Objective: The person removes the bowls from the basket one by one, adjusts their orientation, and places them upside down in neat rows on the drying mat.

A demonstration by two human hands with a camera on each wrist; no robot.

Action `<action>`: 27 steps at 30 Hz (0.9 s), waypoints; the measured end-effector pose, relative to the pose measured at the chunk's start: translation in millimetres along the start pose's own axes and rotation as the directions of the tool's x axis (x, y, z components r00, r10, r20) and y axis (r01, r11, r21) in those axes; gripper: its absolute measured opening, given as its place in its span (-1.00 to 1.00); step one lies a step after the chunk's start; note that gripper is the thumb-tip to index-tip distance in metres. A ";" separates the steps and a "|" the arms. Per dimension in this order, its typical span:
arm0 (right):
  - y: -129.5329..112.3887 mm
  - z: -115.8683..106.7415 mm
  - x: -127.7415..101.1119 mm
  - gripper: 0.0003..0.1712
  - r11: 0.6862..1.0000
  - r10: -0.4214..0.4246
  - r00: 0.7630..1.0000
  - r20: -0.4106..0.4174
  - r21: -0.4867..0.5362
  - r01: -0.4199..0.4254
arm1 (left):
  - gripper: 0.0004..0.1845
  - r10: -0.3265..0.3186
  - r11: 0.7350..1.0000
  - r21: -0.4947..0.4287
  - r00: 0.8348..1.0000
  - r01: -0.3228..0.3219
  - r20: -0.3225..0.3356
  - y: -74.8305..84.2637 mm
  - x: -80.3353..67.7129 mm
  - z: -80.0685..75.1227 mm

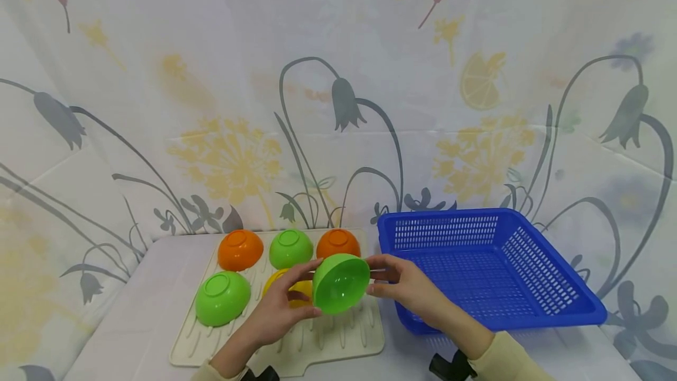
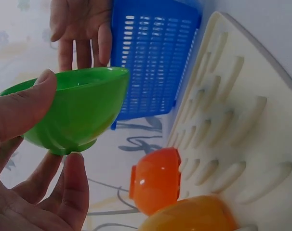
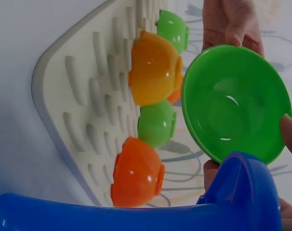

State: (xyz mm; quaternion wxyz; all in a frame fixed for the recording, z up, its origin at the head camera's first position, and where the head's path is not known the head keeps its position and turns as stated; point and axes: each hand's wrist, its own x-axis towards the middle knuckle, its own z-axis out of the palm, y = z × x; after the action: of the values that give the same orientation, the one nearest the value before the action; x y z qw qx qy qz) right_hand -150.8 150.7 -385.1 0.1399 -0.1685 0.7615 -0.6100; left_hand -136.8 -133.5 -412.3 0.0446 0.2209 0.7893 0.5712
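A green bowl (image 1: 341, 284) is held tilted above a cream ridged drying mat (image 1: 344, 340), its inside facing my head camera. My left hand (image 1: 277, 310) pinches it, thumb over the rim and fingers at the foot, as the left wrist view (image 2: 83, 113) shows. On the bowl's other side is my right hand (image 1: 409, 290), its fingers extended close to the rim. In the left wrist view its thumb stands apart from the bowl; whether its fingertips touch is hidden. Below the hands, a yellow bowl (image 3: 155, 70) lies upside down on the mat, partly covered in the head view.
Upturned on the mat are also an orange bowl (image 1: 240, 250) and a green bowl (image 1: 291, 249) at the back, another orange bowl (image 1: 338, 242) beside them, and a green bowl (image 1: 222, 298) front left. A blue plastic basket (image 1: 449, 214) stands to the right, before a flower-patterned cloth (image 1: 238, 46).
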 end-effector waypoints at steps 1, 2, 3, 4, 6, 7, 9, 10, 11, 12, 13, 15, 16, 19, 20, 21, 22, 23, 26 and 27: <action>0.1 0.0 -0.2 -0.37 1.000 0.001 1.000 0.002 -0.003 0.000 | -0.15 0.001 1.000 0.015 1.000 -0.001 0.000 -0.1 -0.2 -0.3; 0.1 0.0 -0.6 -0.37 1.000 0.001 1.000 0.002 -0.007 -0.001 | -0.15 0.006 1.000 0.030 1.000 -0.006 0.000 -0.4 -0.2 -0.5; 0.1 0.0 -0.8 -0.37 1.000 0.002 1.000 0.002 -0.011 -0.001 | -0.15 0.011 0.999 0.040 1.000 -0.011 0.002 -0.7 -0.2 -0.7; -0.1 0.0 -0.9 -0.38 1.000 0.003 1.000 0.001 -0.016 -0.003 | -0.14 0.019 0.998 0.054 1.000 -0.019 0.003 -0.9 -0.1 -0.7; -0.8 0.0 -1.2 -0.40 0.999 0.009 1.000 -0.008 -0.031 -0.010 | -0.13 0.035 0.996 0.082 0.999 -0.035 0.002 -0.7 0.1 -0.9; -1.2 0.1 -1.3 -0.42 0.999 0.014 1.000 -0.017 -0.044 -0.015 | -0.13 0.045 0.994 0.098 0.999 -0.045 0.002 -0.6 0.2 -1.0; -2.2 0.2 -1.4 -0.44 0.998 0.025 0.999 -0.033 -0.063 -0.027 | -0.12 0.070 0.989 0.133 0.998 -0.069 0.001 -0.3 0.4 -1.0; -2.6 0.3 -1.5 -0.44 0.997 0.029 0.999 -0.042 -0.074 -0.032 | -0.12 0.082 0.986 0.146 0.997 -0.082 0.003 0.2 0.6 -0.9; -3.0 0.4 -1.7 -0.45 0.996 0.033 0.998 -0.052 -0.086 -0.038 | -0.12 0.092 0.984 0.154 0.996 -0.091 0.004 0.8 0.8 -0.7; -3.5 0.6 -1.9 -0.44 0.995 0.037 0.998 -0.060 -0.094 -0.042 | -0.12 0.100 0.981 0.164 0.995 -0.100 0.006 1.2 1.0 -0.4; -3.9 0.8 -2.2 -0.44 0.994 0.039 0.997 -0.064 -0.095 -0.045 | -0.12 0.108 0.979 0.173 0.994 -0.107 0.008 1.5 1.3 0.0; -4.5 1.3 -2.8 -0.44 0.994 0.046 0.996 -0.075 -0.097 -0.053 | -0.12 0.122 0.974 0.191 0.992 -0.123 0.014 2.3 1.5 0.9; -4.8 1.7 -3.1 -0.44 0.993 0.049 0.995 -0.083 -0.098 -0.057 | -0.12 0.130 0.970 0.202 0.991 -0.131 0.018 2.8 1.6 1.5; -5.8 3.6 -3.8 -0.45 0.993 0.064 0.992 -0.111 -0.090 -0.074 | -0.14 0.158 0.959 0.236 0.987 -0.160 0.027 4.3 0.7 3.4; -6.1 4.5 -3.9 -0.46 0.993 0.071 0.990 -0.125 -0.088 -0.083 | -0.14 0.168 0.955 0.244 0.985 -0.171 0.030 5.2 0.3 4.2; -6.4 5.5 -3.9 -0.47 0.992 0.078 0.987 -0.140 -0.086 -0.091 | -0.15 0.178 0.951 0.250 0.983 -0.181 0.034 6.0 -0.1 5.0; -6.5 6.5 -3.9 -0.48 0.992 0.085 0.984 -0.154 -0.085 -0.098 | -0.16 0.190 0.947 0.256 0.981 -0.193 0.037 6.7 -0.6 5.7; -6.5 7.5 -3.9 -0.50 0.991 0.090 0.982 -0.166 -0.084 -0.105 | -0.16 0.200 0.944 0.260 0.979 -0.204 0.040 7.4 -1.1 6.4; -5.9 9.4 -3.8 -0.54 0.989 0.099 0.977 -0.190 -0.088 -0.118 | -0.16 0.223 0.934 0.274 0.974 -0.227 0.047 9.0 -2.0 7.9; -5.6 9.7 -3.8 -0.55 0.989 0.099 0.976 -0.192 -0.090 -0.118 | -0.16 0.225 0.933 0.278 0.973 -0.229 0.049 9.3 -2.3 8.2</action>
State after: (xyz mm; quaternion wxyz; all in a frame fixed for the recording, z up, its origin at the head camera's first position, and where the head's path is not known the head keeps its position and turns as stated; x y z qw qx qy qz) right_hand -142.8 142.7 -381.7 0.0923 -0.0756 0.8091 -0.5755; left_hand -129.3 -124.9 -406.9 -0.0472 0.3192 0.8313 0.4526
